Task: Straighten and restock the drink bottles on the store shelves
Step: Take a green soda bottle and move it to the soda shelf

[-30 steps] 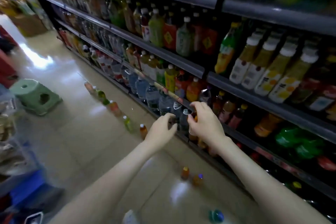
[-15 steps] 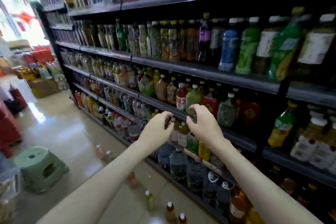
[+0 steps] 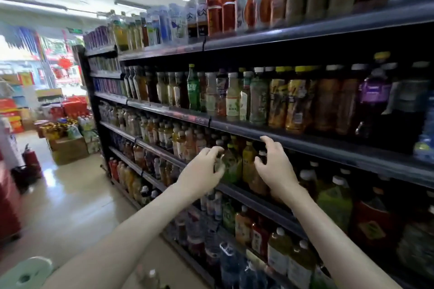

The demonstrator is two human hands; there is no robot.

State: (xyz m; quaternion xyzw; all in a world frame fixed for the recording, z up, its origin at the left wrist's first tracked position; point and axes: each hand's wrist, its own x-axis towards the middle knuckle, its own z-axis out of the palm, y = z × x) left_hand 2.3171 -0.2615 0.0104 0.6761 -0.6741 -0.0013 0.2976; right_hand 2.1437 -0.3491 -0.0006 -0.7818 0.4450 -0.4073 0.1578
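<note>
Moving both hands up from the low rows to a middle shelf (image 3: 244,195).
Left hand (image 3: 202,172) curls its fingers round a pale bottle (image 3: 220,163) at the shelf front; right hand (image 3: 274,168) hovers, fingers apart and bent, beside an amber bottle (image 3: 257,182), grip unclear. Straightening likely starts on this row.

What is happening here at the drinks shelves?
A person faces store shelves full of drink bottles and reaches with both hands to one middle shelf. The left hand has its fingers bent at the bottles beside a green-labelled bottle. The right hand has bent fingers next to a yellow bottle. The picture is too blurred to tell whether either hand really grips a bottle.
</note>
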